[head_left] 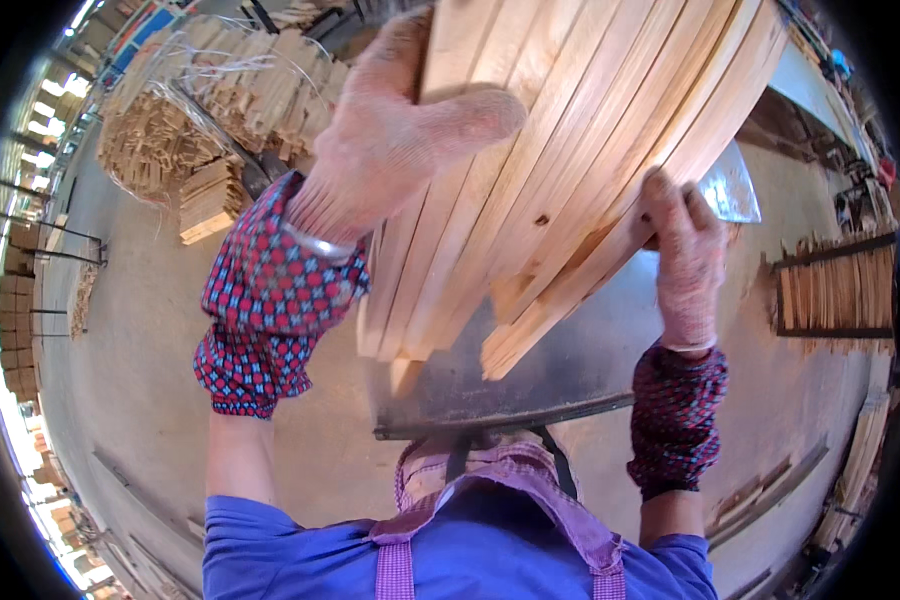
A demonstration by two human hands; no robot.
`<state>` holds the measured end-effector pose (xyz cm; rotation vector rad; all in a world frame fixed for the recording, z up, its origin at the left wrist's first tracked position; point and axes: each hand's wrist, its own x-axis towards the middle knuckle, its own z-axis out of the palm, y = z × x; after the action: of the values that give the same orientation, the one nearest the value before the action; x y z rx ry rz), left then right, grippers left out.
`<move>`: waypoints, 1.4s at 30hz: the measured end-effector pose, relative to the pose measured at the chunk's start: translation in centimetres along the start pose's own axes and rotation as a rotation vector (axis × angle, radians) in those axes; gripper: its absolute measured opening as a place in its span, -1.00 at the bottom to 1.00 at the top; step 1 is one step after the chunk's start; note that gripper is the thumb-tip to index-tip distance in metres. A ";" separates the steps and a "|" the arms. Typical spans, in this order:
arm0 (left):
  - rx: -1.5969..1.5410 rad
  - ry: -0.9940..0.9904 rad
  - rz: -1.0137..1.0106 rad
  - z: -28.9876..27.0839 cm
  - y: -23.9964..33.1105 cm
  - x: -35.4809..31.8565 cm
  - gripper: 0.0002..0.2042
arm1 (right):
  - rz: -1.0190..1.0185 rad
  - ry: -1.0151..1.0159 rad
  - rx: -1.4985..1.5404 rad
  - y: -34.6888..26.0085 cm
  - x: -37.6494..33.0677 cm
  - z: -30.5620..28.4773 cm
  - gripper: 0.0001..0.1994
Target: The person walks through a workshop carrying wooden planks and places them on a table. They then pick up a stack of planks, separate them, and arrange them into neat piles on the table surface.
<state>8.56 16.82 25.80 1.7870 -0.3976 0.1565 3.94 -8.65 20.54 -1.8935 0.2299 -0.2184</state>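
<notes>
Left hand (385, 140) clasping wooden slats (545, 180), thumb across them; right hand (687, 250) gripping their right edge; dark worktop (590, 350) beneath.

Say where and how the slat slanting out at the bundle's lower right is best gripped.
The slat is probably best pinched across its long edges at the near end, coming from the person's side: that end juts past the slats beside it.
</notes>
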 end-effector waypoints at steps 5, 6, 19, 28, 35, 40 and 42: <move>-0.029 0.214 0.216 -2.0 4.8 -3.4 -0.44 | -0.371 -0.061 0.193 -6.9 1.8 -0.9 -0.60; -0.013 0.266 0.249 -2.5 3.8 -4.9 -0.45 | -0.389 -0.149 0.273 -7.2 1.6 -0.3 -0.60; 0.474 0.062 0.114 3.1 -14.5 -17.4 -0.45 | -0.325 -0.274 0.183 11.7 -0.2 8.1 -0.09; -0.110 0.575 -0.158 7.0 -11.1 -16.8 -0.53 | -0.337 -0.362 -0.241 4.0 2.3 6.7 -0.17; -0.623 0.769 -0.751 15.1 -14.5 -22.8 -0.42 | -0.218 -0.809 -0.706 0.3 4.6 9.5 -0.38; 0.425 -0.587 -1.341 10.9 -18.2 -23.3 -0.34 | -0.356 -0.808 -0.928 13.6 3.9 15.1 -0.27; 0.195 -0.536 -1.352 9.9 -17.5 -23.0 -0.36 | -0.357 -0.774 -0.943 13.5 3.0 15.8 -0.23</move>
<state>-7.80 15.11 0.09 1.9154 0.5274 -1.2703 10.26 0.52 2.75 -2.7747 -0.6468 0.4798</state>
